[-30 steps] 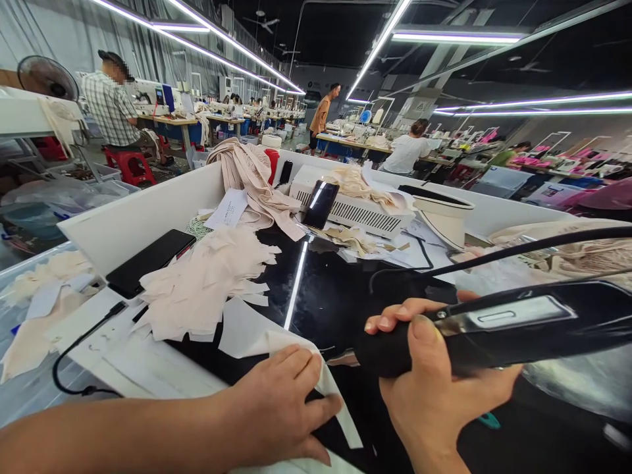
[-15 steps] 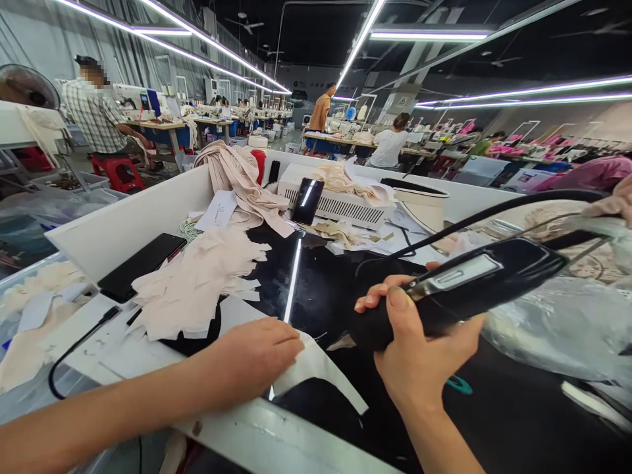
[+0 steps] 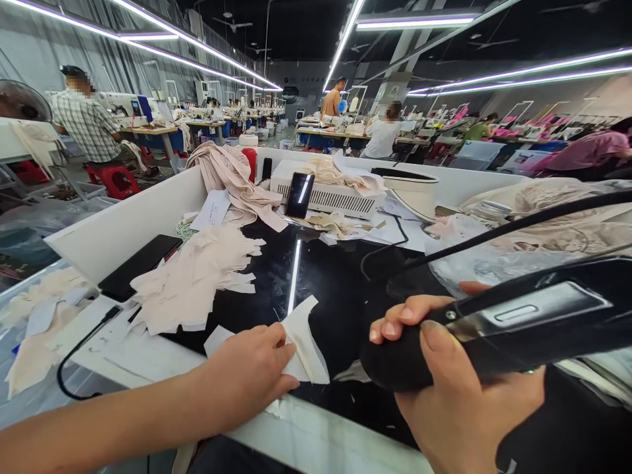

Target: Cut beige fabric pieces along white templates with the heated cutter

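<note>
My left hand [image 3: 251, 365] lies at the near edge of the black worktop, its fingers bent and closed on a small curved white fabric piece [image 3: 303, 342]. Part of that piece is hidden under the fingers. My right hand [image 3: 459, 375] is wrapped around the rounded end of a black handheld tool [image 3: 508, 322] with a silver plate on its side. The tool is tilted, its far end running out past the right edge of the view. To the left of the worktop's middle lies a heap of pale cut fabric pieces [image 3: 197, 276].
A dark flat device [image 3: 141, 266] lies by the white side board [image 3: 123, 217]. A phone [image 3: 299, 195] leans against a vented white box [image 3: 336, 197]. Pinkish cloth [image 3: 232, 181] drapes at the back left. A black cable [image 3: 518, 227] crosses on the right. Co-workers sit farther back.
My right hand has moved right and nearer with the black tool. The white piece under my left hand has been turned, its free end now pointing away. The view has shifted slightly.
</note>
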`<state>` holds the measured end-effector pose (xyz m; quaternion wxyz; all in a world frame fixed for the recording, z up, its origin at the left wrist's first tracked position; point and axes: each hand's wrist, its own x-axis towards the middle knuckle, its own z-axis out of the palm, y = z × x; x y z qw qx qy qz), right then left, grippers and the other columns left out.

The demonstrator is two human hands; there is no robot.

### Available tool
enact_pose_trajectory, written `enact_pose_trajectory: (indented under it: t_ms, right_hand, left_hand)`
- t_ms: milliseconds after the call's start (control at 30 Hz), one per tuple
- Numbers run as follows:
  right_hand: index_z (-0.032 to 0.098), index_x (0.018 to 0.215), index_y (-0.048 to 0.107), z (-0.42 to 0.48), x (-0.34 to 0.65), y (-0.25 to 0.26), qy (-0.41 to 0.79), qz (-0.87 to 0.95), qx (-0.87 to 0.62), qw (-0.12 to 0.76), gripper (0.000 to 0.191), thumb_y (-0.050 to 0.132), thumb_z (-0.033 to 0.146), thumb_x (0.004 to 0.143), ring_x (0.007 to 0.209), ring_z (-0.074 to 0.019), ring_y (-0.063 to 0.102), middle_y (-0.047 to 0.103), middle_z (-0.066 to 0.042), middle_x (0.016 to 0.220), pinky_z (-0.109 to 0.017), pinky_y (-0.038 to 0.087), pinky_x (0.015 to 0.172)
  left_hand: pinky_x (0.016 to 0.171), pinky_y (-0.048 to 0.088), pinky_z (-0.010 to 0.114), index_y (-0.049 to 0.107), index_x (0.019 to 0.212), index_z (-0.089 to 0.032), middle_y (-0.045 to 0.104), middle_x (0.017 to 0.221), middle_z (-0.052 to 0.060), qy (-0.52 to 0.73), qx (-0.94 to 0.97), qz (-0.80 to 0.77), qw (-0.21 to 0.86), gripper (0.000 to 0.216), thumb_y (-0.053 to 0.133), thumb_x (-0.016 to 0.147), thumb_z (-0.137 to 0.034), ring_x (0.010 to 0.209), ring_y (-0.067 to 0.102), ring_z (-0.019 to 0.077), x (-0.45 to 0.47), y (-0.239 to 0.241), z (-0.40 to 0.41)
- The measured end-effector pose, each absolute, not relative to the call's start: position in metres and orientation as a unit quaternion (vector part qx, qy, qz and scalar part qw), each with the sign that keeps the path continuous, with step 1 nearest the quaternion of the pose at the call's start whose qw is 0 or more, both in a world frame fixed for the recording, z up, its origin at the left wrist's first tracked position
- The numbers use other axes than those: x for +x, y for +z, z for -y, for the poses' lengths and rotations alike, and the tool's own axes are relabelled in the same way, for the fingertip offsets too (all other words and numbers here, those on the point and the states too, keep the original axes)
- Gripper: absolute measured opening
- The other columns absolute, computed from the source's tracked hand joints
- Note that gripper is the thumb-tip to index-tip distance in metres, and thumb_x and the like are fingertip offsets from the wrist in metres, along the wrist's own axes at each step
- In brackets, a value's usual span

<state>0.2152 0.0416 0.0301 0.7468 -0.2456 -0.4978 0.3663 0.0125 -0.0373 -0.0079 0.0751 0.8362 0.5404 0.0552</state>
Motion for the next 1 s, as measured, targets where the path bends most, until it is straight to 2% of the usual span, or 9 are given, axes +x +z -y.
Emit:
enact_pose_trajectory:
  t_ms: [167,300,433,533,600,700,867,1000]
  right_hand:
    - [0.032,0.123,0.076,-0.039,0.213,0.028,0.361,0.49,-0.245,0.755,0.049,0.105,0.03,0.084,0.054,-0.0204,0.069,0.078,0.007,0.077,-0.035,0.062,0.049]
    - [0.032,0.123,0.075,-0.037,0.213,0.024,0.364,0.487,-0.252,0.752,0.05,0.107,0.035,0.084,0.053,-0.0198,0.069,0.076,0.008,0.076,-0.035,0.063,0.048]
    - [0.032,0.124,0.074,-0.033,0.214,0.022,0.361,0.504,-0.256,0.741,0.051,0.108,0.041,0.087,0.053,-0.0196,0.069,0.076,0.007,0.077,-0.036,0.064,0.049]
    - [0.033,0.124,0.073,-0.031,0.213,0.02,0.36,0.508,-0.254,0.74,0.051,0.108,0.041,0.088,0.054,-0.02,0.069,0.077,0.007,0.079,-0.036,0.064,0.049]
    - [0.033,0.126,0.073,-0.03,0.212,0.018,0.363,0.505,-0.253,0.741,0.05,0.107,0.038,0.089,0.055,-0.0194,0.071,0.078,0.007,0.081,-0.035,0.064,0.049]
    - [0.033,0.127,0.072,-0.028,0.211,0.016,0.37,0.507,-0.244,0.74,0.048,0.104,0.032,0.092,0.056,-0.0177,0.072,0.079,0.008,0.084,-0.031,0.063,0.049]
    - [0.032,0.128,0.072,-0.024,0.207,0.015,0.364,0.509,-0.238,0.743,0.048,0.104,0.032,0.092,0.056,-0.0177,0.071,0.078,0.007,0.084,-0.032,0.065,0.049]
    - [0.033,0.122,0.071,-0.024,0.202,0.014,0.365,0.506,-0.223,0.749,0.044,0.102,0.026,0.092,0.056,-0.0167,0.069,0.079,0.007,0.084,-0.029,0.063,0.048]
  left_hand:
    - [0.072,0.053,0.033,0.078,0.103,-0.02,0.073,0.103,0.003,0.083,0.827,-0.544,0.112,0.029,0.077,0.122,-0.041,0.087,0.075,0.0221,0.004,0.002,0.04]
    - [0.07,0.051,0.034,0.076,0.094,-0.021,0.071,0.094,0.001,0.117,0.834,-0.53,0.1,0.036,0.067,0.127,-0.034,0.08,0.071,0.0198,-0.001,0.006,0.04]
    - [0.08,0.057,0.033,0.078,0.097,-0.02,0.075,0.097,0.002,0.111,0.853,-0.505,0.067,0.029,0.067,0.124,-0.02,0.086,0.072,0.0209,0.002,0.005,0.037]
    - [0.09,0.06,0.03,0.08,0.106,-0.02,0.079,0.107,0.004,0.127,0.88,-0.453,0.066,0.023,0.067,0.116,-0.004,0.097,0.075,0.0203,0.007,-0.003,0.035]
    - [0.097,0.062,0.029,0.08,0.112,-0.019,0.081,0.114,0.005,0.144,0.899,-0.409,0.065,0.024,0.066,0.113,0.001,0.105,0.077,0.02,0.012,-0.011,0.033]
    - [0.103,0.064,0.03,0.079,0.117,-0.016,0.082,0.118,0.008,0.156,0.924,-0.346,0.039,0.019,0.067,0.115,-0.002,0.109,0.078,0.0208,0.02,-0.025,0.031]
    - [0.105,0.068,0.03,0.078,0.117,-0.013,0.083,0.119,0.011,0.14,0.945,-0.294,-0.029,0.017,0.063,0.121,-0.006,0.108,0.081,0.0209,0.024,-0.039,0.027]
    - [0.111,0.069,0.031,0.076,0.13,-0.011,0.084,0.122,0.011,0.155,0.938,-0.308,-0.027,0.018,0.06,0.123,-0.007,0.114,0.082,0.0211,0.013,-0.042,0.026]
